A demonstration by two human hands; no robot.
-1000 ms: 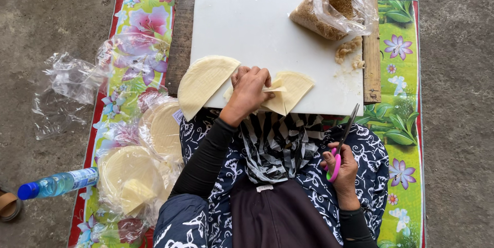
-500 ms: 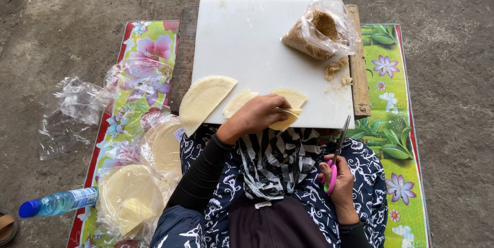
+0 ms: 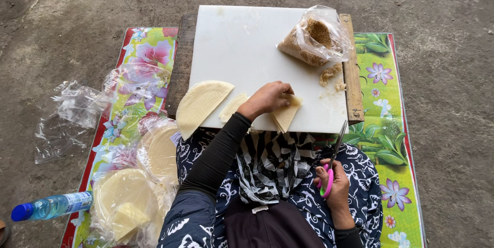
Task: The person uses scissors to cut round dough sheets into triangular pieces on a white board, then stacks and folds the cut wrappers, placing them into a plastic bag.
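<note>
Head view looks straight down on a person seated at a low white board laid over a wooden surface, which stands on a flowered mat spread over bare concrete ground. The left hand reaches forward onto the near edge of the board, its fingers curled and pressed down on a pale, wedge-shaped wrapper piece; the wedge's point reaches the board's near edge. Just left of that hand lies a second small wrapper piece, partly hidden by the wrist, and further left a larger half-round wrapper hangs over the board's near left corner. The right hand rests low by the lap, closed around the pink handles of a pair of scissors; the blades point up toward the board and lie together, well apart from the wrappers. At the far right corner of the board sits a clear plastic bag of brown crumbly filling, with a few loose clumps spilled just beside it. Left of the person, on the mat, lie clear bags holding round wrappers, some crumpled empty plastic on the ground, and a plastic bottle with a blue cap lying on its side.
</note>
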